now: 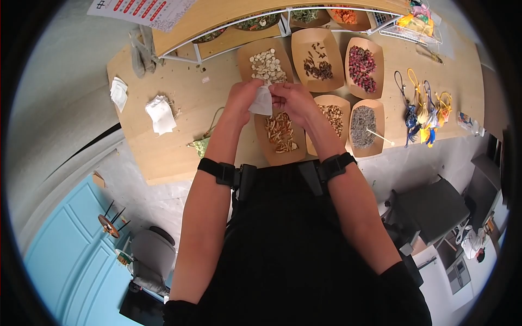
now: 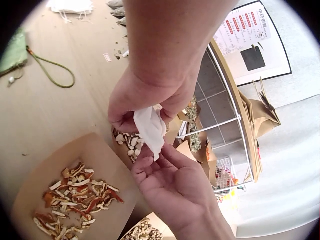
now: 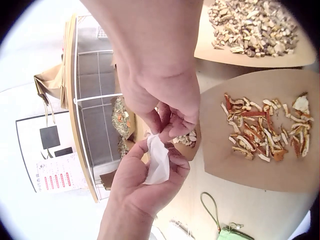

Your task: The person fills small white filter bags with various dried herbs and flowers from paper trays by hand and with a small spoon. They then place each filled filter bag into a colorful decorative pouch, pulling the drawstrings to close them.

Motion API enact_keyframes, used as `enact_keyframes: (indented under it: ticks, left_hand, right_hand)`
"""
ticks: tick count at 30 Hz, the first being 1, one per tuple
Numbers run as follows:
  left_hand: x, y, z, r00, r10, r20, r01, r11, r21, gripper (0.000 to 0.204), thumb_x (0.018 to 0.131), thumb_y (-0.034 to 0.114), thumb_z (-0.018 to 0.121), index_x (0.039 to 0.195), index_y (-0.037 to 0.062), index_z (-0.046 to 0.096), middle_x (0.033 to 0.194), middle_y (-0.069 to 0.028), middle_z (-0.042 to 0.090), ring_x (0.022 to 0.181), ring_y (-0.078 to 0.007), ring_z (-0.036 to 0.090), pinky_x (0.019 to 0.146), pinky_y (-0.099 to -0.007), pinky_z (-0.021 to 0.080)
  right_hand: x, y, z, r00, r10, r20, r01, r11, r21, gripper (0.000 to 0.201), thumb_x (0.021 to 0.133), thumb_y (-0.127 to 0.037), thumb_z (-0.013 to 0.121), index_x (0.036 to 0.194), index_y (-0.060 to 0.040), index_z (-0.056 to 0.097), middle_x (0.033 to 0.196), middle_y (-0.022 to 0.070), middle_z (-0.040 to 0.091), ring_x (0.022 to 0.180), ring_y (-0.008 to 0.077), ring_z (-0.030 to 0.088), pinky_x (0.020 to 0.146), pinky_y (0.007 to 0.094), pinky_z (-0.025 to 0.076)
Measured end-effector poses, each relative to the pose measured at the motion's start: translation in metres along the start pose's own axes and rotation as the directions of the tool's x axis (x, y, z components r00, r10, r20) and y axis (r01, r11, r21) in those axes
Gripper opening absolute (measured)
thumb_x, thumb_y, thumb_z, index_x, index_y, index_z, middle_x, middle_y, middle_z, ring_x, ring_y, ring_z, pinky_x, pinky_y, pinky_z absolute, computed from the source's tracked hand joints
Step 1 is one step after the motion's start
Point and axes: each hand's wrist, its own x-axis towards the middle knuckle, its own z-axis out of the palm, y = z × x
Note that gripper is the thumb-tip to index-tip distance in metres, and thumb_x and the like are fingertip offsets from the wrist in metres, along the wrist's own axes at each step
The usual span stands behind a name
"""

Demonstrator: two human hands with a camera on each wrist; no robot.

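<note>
A small white pouch (image 1: 261,103) of thin cloth or paper hangs between both hands, over the paper trays. My left hand (image 1: 242,101) grips its side, and in the right wrist view the pouch (image 3: 158,161) lies against this hand's fingers. The fingertips of my right hand (image 1: 297,101) pinch the pouch's top edge; in the left wrist view this right hand (image 2: 175,182) comes in from below. Behind the hands is a tray of pale round slices (image 1: 267,65). Nearer the body, a tray holds dried peel strips (image 1: 280,133). What is inside the pouch is hidden.
More trays hold dark brown pieces (image 1: 318,68), dried rosebuds (image 1: 362,68), chopped roots (image 1: 333,117) and grey-purple buds (image 1: 362,127) with a pale stick. White pouches (image 1: 160,114) and a green pouch (image 1: 201,146) lie left, tasselled sachets (image 1: 424,111) right. A wire-framed shelf (image 1: 239,24) stands behind.
</note>
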Motion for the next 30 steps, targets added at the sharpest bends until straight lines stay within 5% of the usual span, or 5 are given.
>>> enact_keyframes:
  ticks: [14,19,23,25,30]
  left_hand:
    - [0.01,-0.004,0.003,0.998,-0.03,0.062,0.044,0.97,-0.237,0.025,0.093,0.018,0.058,0.104,-0.0043,0.062,0.093,-0.0117,0.067,0.079,-0.0226,0.067,0.068,-0.0356,0.055]
    - [0.004,-0.001,0.002,1.0,0.009,-0.004,-0.009,0.992,-0.126,0.025,0.09,0.02,0.061,0.098,-0.0045,0.064,0.087,-0.011,0.068,0.071,-0.0217,0.067,0.062,-0.0337,0.054]
    - [0.0,-0.004,0.003,0.993,0.108,-0.037,-0.109,0.994,-0.024,0.026,0.086,0.021,0.064,0.092,-0.0049,0.065,0.08,-0.0095,0.067,0.064,-0.0175,0.065,0.055,-0.0299,0.051]
    - [0.002,-0.008,0.002,0.984,0.167,-0.064,-0.163,0.985,0.061,0.027,0.085,0.021,0.064,0.091,-0.005,0.065,0.079,-0.009,0.066,0.063,-0.0161,0.063,0.054,-0.0294,0.049]
    - [0.0,-0.007,0.001,0.967,0.242,-0.084,-0.229,0.964,0.139,0.027,0.085,0.021,0.065,0.089,-0.0052,0.065,0.078,-0.0076,0.065,0.064,-0.0134,0.06,0.054,-0.029,0.046]
  right_hand:
    - [0.005,0.003,0.013,0.997,0.018,-0.076,-0.001,0.976,0.218,0.024,0.092,-0.017,0.053,0.102,0.0025,0.062,0.088,0.0093,0.064,0.08,0.0193,0.061,0.071,0.0338,0.049]
    - [0.005,0.003,0.009,0.981,-0.135,-0.137,0.117,0.984,-0.133,0.026,0.085,-0.014,0.066,0.104,0.0046,0.063,0.088,0.009,0.066,0.075,0.0182,0.063,0.068,0.0311,0.051]
    - [0.0,0.0,0.014,0.965,-0.22,-0.14,0.193,0.963,-0.187,0.029,0.082,-0.012,0.07,0.105,0.0062,0.065,0.086,0.0078,0.067,0.075,0.0154,0.064,0.068,0.0282,0.051]
    - [0.002,-0.003,0.012,0.929,-0.361,-0.078,0.293,0.85,-0.438,0.029,0.084,-0.012,0.069,0.107,0.0061,0.067,0.086,0.0073,0.068,0.077,0.0134,0.064,0.07,0.027,0.052]
    - [-0.005,-0.014,0.015,0.955,-0.292,-0.052,0.251,0.889,-0.383,0.026,0.086,-0.014,0.07,0.107,0.0014,0.069,0.084,0.0038,0.067,0.073,0.0089,0.06,0.067,0.0245,0.049]
